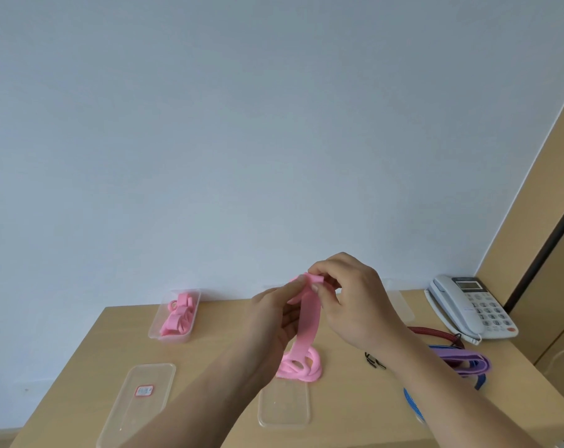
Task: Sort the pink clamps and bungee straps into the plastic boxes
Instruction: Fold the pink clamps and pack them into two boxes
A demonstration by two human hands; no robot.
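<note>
My right hand [355, 302] and my left hand [274, 308] are raised together above the table [209, 350], so close that the fingertips almost meet. Both are pinching the top end of a pink strap [308, 318]. My right thumb and fingers curl over its folded tip, and my left fingers hold it just below from the other side.

The strap hangs straight down between my wrists. Its lower part lies in a loose coil on the table, directly under my hands. The coil sits at the far edge of a clear lid [284, 409] that lies flat near me.

To my left, well away from the hands and close to the wall, stands a clear plastic box [154, 331] with pink pieces piled inside. I cannot tell whether they are clamps or straps. Nearer me on that side lies a second lid [158, 376] with a small red-bordered label.

Behind my right hand a second clear box [402, 305] shows, partly hidden. Beside my right forearm lie some small black hooks [374, 362], then a red-and-black strap [435, 334], a purple strap [464, 358] and a blue strap [411, 402]. A grey telephone [471, 305] sits in the far right corner.
</note>
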